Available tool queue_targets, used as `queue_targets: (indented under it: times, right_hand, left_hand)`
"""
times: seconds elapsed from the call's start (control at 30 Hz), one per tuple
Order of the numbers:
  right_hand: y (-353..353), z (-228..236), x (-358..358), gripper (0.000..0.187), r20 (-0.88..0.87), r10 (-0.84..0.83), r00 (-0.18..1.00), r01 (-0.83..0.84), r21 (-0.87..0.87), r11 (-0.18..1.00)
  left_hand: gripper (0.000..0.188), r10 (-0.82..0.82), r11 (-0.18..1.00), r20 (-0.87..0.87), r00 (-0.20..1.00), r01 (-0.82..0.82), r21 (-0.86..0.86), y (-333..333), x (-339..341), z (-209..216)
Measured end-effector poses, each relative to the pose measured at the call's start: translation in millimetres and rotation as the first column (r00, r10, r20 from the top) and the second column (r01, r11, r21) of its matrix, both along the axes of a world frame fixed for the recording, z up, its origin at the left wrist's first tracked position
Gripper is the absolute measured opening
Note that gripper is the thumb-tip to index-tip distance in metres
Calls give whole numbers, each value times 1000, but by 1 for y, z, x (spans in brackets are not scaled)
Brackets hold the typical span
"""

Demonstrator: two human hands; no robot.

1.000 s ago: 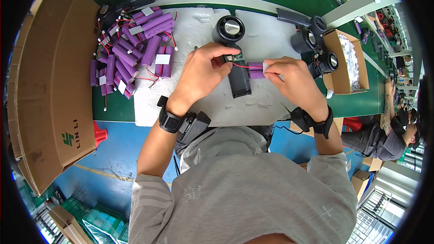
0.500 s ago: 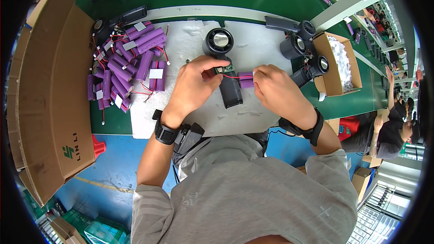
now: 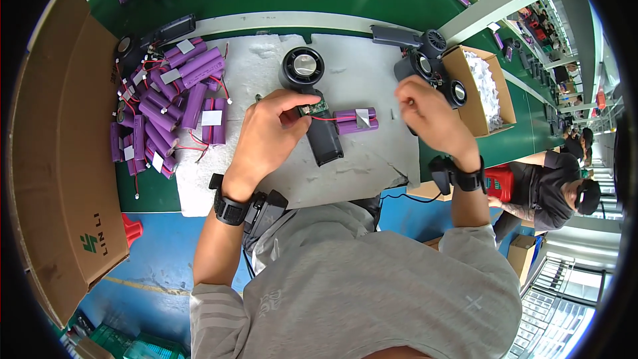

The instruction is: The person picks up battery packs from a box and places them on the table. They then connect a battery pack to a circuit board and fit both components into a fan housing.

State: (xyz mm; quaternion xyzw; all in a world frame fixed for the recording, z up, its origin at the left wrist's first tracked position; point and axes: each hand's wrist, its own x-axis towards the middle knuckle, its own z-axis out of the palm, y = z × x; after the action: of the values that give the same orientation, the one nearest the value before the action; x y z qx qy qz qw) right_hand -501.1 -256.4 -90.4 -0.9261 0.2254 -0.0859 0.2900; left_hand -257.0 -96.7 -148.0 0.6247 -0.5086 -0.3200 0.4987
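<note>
A black handheld fan (image 3: 324, 143) with a round head lies on the white foam sheet, its handle toward me and a small green circuit board (image 3: 320, 105) bare below the head. My left hand (image 3: 269, 133) is closed on it, thumb and index finger pinching at the board. From there a red wire runs to a purple battery pack (image 3: 347, 123) of paired cells, which rests beside the handle with a pale tab on top. My right hand (image 3: 432, 116) is raised over the sheet's right side, apart from the pack. Its fingers are curled; whatever they may hold is hidden.
Many wired purple battery packs (image 3: 159, 110) are heaped at the left, beside a tall cardboard box (image 3: 66, 139). More black fan parts (image 3: 412, 65) lie at the right, next to an open carton (image 3: 508, 96) of white scraps. A co-worker (image 3: 558, 183) sits farther right.
My right hand has let go of the battery pack and moved right, away from it. The pack now lies uncovered on the foam. My left hand stays on the fan.
</note>
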Motion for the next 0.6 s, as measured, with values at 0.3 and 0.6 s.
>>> queue_targets:
  times: [0.3, 0.6]
  right_hand:
    - [37, 4, 23, 15, 73, -141, 987, 138, 47, 989]
    - [6, 0, 15, 11, 161, -91, 983, 130, -256, 958]
  left_hand:
    - [36, -10, 1000, 50, 999, 10, 6, 0, 1, 2]
    - [30, 22, 999, 12, 1000, -22, -36, 0, -2, 3]
